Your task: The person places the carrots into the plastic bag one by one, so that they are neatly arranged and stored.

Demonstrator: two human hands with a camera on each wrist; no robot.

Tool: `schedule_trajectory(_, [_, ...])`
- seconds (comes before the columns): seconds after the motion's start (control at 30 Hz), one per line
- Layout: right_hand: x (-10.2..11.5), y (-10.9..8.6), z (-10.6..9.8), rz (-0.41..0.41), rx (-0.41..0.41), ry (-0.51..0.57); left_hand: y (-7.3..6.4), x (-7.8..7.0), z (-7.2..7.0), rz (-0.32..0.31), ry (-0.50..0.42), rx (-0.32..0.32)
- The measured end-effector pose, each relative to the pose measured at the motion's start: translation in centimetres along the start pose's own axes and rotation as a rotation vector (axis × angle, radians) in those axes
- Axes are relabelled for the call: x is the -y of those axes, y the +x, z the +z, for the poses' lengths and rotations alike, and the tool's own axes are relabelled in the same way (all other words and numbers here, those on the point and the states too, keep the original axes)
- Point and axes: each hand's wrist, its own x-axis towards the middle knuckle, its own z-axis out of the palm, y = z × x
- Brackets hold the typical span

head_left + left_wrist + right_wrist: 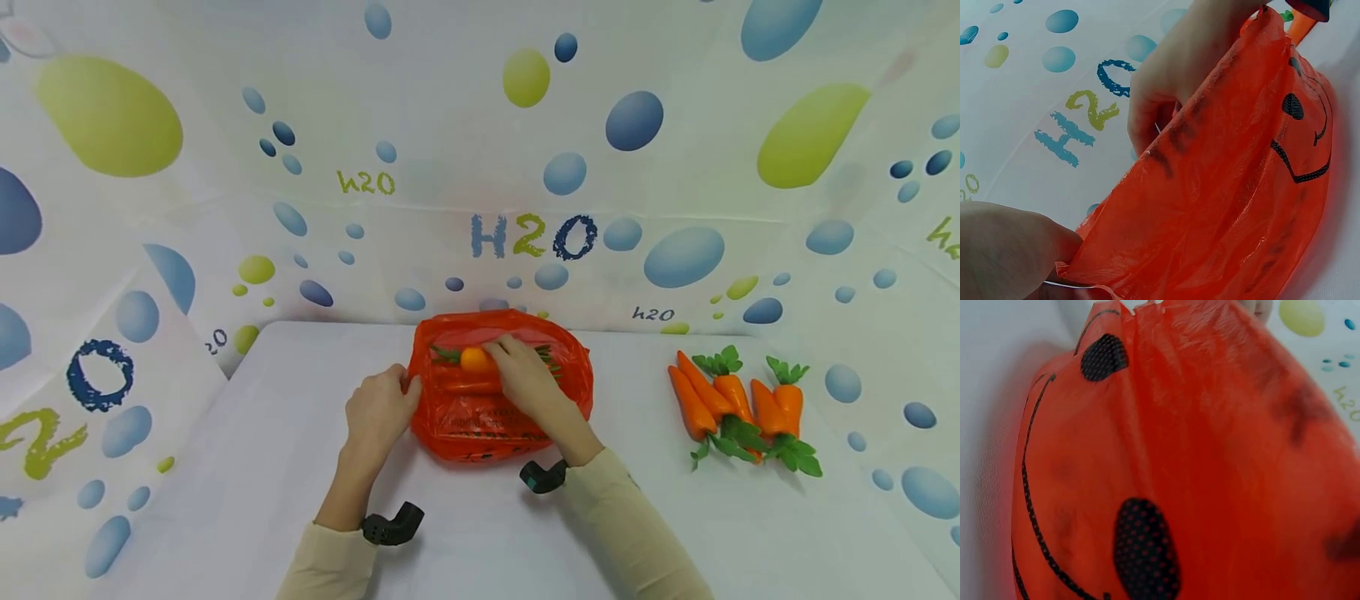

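Observation:
A thin red plastic bag (487,446) with black print stands open in the middle of the table. At its left rim my left hand (381,412) pinches the plastic; in the left wrist view the thumb (1013,250) lies along that edge. My right hand (528,379) reaches into the bag's mouth, its fingers on an orange carrot (474,360) with a green top. Other carrots (468,387) and green leaves lie beneath it in the bag. The red plastic (1210,462) fills most of the right wrist view and hides the right fingers there.
Several orange carrots (738,400) with leafy green tops lie grouped on the white table (637,533) to the right of the bag. Behind the table hangs a white cloth (450,100) printed with blue and green drops.

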Motion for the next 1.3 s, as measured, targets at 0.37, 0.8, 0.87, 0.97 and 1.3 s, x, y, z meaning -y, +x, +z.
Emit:
schedule_trajectory(0.37, [0.2,0.6,1.0,0.020,0.099,-0.069,-0.1,0.0,0.1,-0.006,0.008,-0.003])
schedule_trajectory(0.8, [0.0,0.5,1.3,0.037,0.190,-0.059,0.0,0.2,0.1,-0.008,0.016,-0.006])
schedule_trajectory(0.87, [0.0,0.5,1.3,0.034,0.189,-0.058,0.0,0.2,0.1,-0.009,0.017,-0.006])
schedule_trajectory(0.97, [0.0,0.6,1.3,0.013,0.159,-0.064,0.0,0.2,0.0,-0.010,0.012,-0.004])
schedule_trajectory(1.3, [-0.2,0.9,2.0,-0.006,0.080,-0.092,0.0,0.1,0.0,-0.007,0.007,-0.008])
